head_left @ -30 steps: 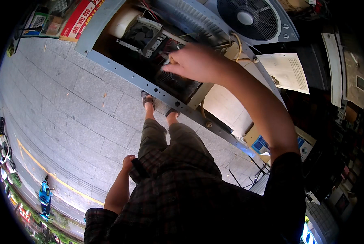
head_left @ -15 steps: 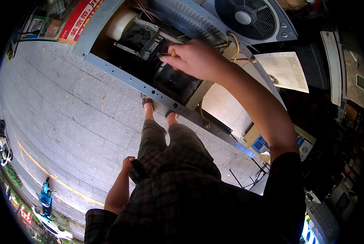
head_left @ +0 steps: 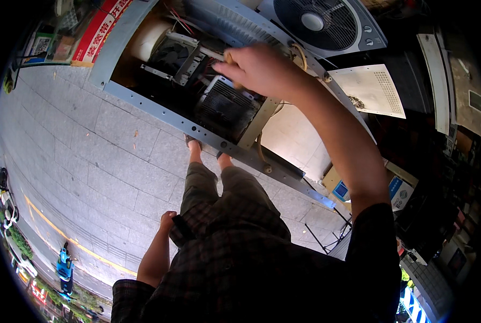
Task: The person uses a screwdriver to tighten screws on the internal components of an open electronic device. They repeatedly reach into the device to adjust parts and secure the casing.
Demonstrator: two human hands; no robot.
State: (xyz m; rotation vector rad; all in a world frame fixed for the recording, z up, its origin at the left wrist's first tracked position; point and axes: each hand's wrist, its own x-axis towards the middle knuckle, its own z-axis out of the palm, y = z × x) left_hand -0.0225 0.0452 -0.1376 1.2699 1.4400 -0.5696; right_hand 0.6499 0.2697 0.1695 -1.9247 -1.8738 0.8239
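My right hand [head_left: 251, 70] is inside an open grey metal cabinet [head_left: 160, 107], fingers closed on a small tan handle-like tool whose tip I cannot make out. Beside and below it is a finned radiator block [head_left: 224, 107] in a white frame. Left of that sit a black fan [head_left: 170, 56] on a metal bracket and a white cylinder [head_left: 149, 40], with thin wires near them. My left hand [head_left: 168, 219] hangs at my waist beside a dark object, its fingers curled; what they hold, if anything, is unclear.
A grey fan unit [head_left: 316, 21] and a perforated white panel [head_left: 375, 89] lie right of the cabinet. A cardboard box [head_left: 394, 188] and dark stacked clutter fill the right. A red sign [head_left: 100, 29] is upper left. A blue scooter [head_left: 65, 266] stands by the road on grey pavement.
My right hand has moved up a little, uncovering more of the finned block. The cabinet sits slightly higher in view. My left hand stays at my waist.
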